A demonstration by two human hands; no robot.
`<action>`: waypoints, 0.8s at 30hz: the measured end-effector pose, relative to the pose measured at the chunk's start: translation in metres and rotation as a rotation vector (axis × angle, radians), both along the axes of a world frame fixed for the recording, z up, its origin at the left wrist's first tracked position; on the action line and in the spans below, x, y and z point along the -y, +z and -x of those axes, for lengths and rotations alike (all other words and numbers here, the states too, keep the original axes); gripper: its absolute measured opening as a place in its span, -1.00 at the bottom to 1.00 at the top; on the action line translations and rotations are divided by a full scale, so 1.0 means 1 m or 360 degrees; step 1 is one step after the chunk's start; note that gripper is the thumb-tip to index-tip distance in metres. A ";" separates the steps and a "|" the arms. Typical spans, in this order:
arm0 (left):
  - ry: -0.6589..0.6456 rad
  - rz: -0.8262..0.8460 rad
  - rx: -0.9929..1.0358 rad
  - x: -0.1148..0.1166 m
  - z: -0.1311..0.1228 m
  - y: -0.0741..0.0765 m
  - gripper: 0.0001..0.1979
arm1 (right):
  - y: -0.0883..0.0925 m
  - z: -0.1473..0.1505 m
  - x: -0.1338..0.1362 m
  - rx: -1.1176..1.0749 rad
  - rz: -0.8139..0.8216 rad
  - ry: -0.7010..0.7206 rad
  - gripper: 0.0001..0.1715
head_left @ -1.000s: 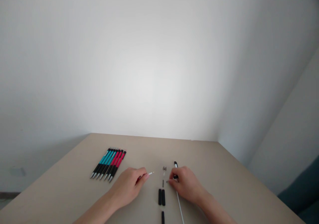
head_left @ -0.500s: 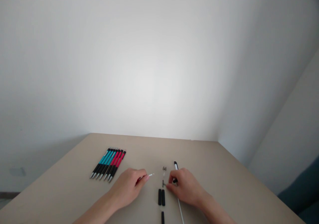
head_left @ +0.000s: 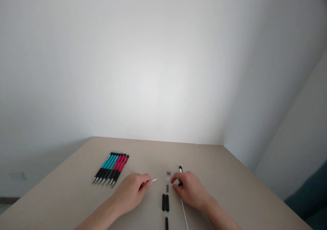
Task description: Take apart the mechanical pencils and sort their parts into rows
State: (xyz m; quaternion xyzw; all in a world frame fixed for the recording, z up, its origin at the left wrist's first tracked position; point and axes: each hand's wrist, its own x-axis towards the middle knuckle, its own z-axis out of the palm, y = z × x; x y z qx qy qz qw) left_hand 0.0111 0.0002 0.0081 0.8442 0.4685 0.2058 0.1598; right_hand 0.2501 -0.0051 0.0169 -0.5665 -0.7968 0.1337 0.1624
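Note:
My left hand [head_left: 136,189] is pinched closed on a thin white pen refill [head_left: 154,180], its fine tip pointing right. My right hand [head_left: 190,189] hovers at the right of the small parts, thumb and forefinger apart. Its other fingers seem curled round a long white stick [head_left: 184,212] with a black end [head_left: 180,168]; the grip is partly hidden. Just left of these fingertips lie small grey springs [head_left: 167,188], side by side. Beyond them are tiny clear pieces [head_left: 168,179] and small metal tips [head_left: 168,172]. Nearer me are two black grip sleeves [head_left: 165,202].
Several blue-and-black and red-and-black pens [head_left: 111,168] lie in a slanted row on the left of the beige table [head_left: 148,151]. Another black piece [head_left: 167,223] lies at the bottom edge of view. A pale wall [head_left: 153,70] stands behind the table.
My right thumb and forefinger have parted and let go of a small grey spring, which now lies beside another. The right hand has drawn slightly right. My left hand has not moved.

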 end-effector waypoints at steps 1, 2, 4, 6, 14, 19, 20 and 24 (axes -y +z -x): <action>0.0002 0.0002 -0.0001 0.000 0.000 0.000 -0.59 | 0.000 0.000 0.000 0.0004 -0.0003 0.0009 -0.76; 0.0000 0.0006 0.0000 0.000 0.000 0.001 -0.59 | -0.001 0.001 0.000 0.0009 -0.0006 0.0018 -0.75; -0.0006 0.0009 0.0004 0.001 -0.001 0.002 -0.59 | -0.002 0.002 0.002 0.0019 -0.0019 0.0032 -0.74; -0.0011 0.0005 0.0003 0.001 0.000 0.002 -0.58 | -0.003 0.004 0.003 0.0024 -0.0034 0.0035 -0.74; -0.0011 0.0004 0.0015 0.001 0.001 0.001 -0.59 | -0.006 -0.012 -0.017 -0.0059 -0.0092 -0.0405 -0.73; -0.0016 0.0012 0.0014 0.001 0.001 0.001 -0.60 | -0.011 -0.028 -0.029 0.0042 -0.0028 -0.0713 -0.65; -0.0015 0.0009 0.0020 0.001 0.001 0.001 -0.60 | -0.013 -0.028 -0.029 0.0051 -0.0013 -0.0714 -0.64; -0.0013 -0.0001 0.0032 0.001 0.001 0.001 -0.60 | -0.020 -0.023 -0.029 0.0072 0.0042 -0.0689 -0.68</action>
